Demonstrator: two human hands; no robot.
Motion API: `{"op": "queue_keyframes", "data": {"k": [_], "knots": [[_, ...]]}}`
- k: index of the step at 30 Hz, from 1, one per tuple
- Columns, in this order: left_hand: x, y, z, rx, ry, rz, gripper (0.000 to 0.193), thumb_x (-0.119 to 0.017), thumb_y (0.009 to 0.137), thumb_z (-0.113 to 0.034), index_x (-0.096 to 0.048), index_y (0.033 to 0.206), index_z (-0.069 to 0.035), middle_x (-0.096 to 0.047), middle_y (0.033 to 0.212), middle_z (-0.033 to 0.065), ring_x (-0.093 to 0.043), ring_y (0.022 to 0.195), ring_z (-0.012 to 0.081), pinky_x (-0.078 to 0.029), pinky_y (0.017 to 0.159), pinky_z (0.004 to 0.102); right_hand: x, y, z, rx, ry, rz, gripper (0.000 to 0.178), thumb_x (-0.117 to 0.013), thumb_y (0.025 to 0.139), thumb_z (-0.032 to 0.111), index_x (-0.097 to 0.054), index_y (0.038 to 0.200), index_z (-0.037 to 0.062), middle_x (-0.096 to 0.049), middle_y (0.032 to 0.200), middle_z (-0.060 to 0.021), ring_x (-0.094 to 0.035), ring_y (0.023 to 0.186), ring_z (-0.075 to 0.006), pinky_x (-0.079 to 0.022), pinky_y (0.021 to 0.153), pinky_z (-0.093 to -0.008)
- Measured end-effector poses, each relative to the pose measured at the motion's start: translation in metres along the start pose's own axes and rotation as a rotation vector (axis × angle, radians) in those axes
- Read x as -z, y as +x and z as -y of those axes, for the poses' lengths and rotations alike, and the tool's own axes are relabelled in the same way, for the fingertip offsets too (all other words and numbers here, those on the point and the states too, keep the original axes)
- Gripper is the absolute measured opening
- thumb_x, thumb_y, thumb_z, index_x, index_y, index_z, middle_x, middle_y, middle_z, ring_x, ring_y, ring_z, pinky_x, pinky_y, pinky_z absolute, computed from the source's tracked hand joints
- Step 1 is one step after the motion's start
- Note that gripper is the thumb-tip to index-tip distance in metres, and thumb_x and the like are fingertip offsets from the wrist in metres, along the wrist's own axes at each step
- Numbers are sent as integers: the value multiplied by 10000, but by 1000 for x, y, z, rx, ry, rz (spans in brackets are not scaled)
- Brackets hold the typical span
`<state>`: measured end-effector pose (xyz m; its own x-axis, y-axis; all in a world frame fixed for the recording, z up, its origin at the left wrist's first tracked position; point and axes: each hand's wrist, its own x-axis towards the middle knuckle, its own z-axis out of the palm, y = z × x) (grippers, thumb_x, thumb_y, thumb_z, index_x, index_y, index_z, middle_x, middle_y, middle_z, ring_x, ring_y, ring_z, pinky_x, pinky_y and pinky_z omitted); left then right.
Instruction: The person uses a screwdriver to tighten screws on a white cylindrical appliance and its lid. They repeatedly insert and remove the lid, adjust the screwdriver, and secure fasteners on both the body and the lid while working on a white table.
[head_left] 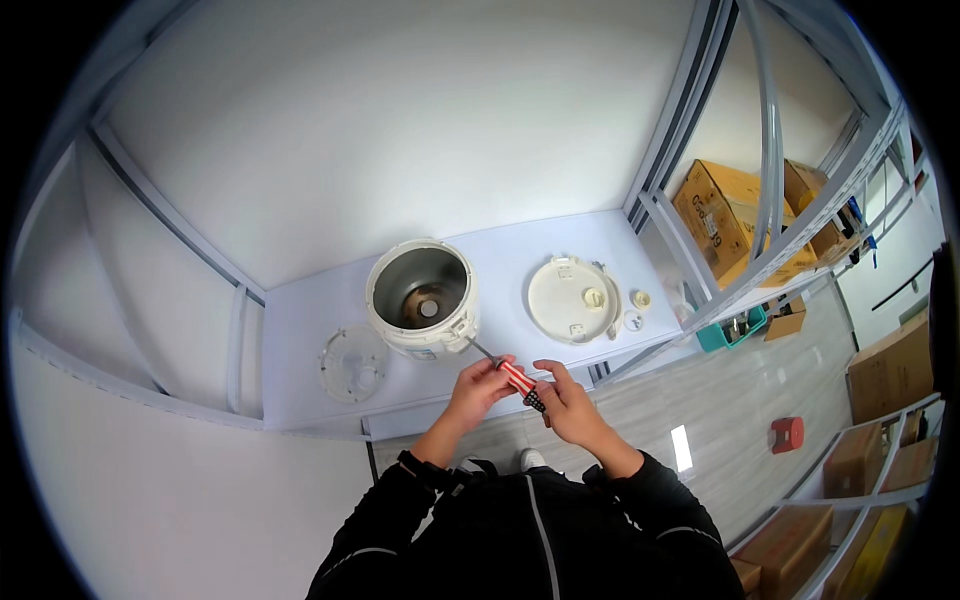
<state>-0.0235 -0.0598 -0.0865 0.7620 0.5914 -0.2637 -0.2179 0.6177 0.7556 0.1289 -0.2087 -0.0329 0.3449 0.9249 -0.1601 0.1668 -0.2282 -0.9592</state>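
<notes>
Pointing a red-striped screwdriver (517, 379) at the near side of a lidless rice cooker (420, 285), the person is pinching the handle's front with the left hand (478, 389), while the right hand (571, 411) is curling its fingers by the black end. A cream lid (560, 300) is lying rightward.

The tip of the striped screwdriver (515, 377) is too small to tell whether it sits in a screw on the white pot (412, 344). Some fingers of the left hand (478, 389) and right hand (570, 408) are hidden. The lower edge cuts off the black jacket (490, 535); the contents of the teal bin (713, 338) are indistinct.
</notes>
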Motion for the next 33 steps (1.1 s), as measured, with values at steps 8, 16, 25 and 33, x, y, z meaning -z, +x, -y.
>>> {"op": "queue_keyframes", "data": {"k": [8,16,25,33], "knots": [[29,21,21,81,208,15,283,-699,1067,-159,-646,1279,21,-717,1131,95,-732,1084,202,-629,969,371,-8,-12,-1,529,-441,-190,416,-740,1002,152,-572,1375,77,-657,1067,-147,-721,764,-306,-547,661,-367],[6,9,6,11,121,172,352,-686,1073,-158,-596,1356,31,-695,1306,165,-715,1163,272,-587,1025,444,-9,-9,-19,-59,238,-38,320,-653,1089,226,-582,1340,40,-724,1106,-145,-725,788,-241,-562,638,-370],[27,20,10,148,377,101,309,-703,1052,-128,-627,1301,38,-730,1222,150,-724,1123,236,-582,1022,390,-28,-12,-16,507,-379,-260,461,-774,1001,225,-579,1379,46,-726,1124,-131,-702,833,-219,-574,681,-367],[25,13,-2,54,267,270,443,-724,1024,-103,-593,1414,60,-723,1302,181,-725,1116,220,-573,1015,366,-33,-11,-10,-185,403,-65,273,-609,1120,230,-623,1328,55,-756,1053,-96,-667,811,-123,-516,667,-268]]}}
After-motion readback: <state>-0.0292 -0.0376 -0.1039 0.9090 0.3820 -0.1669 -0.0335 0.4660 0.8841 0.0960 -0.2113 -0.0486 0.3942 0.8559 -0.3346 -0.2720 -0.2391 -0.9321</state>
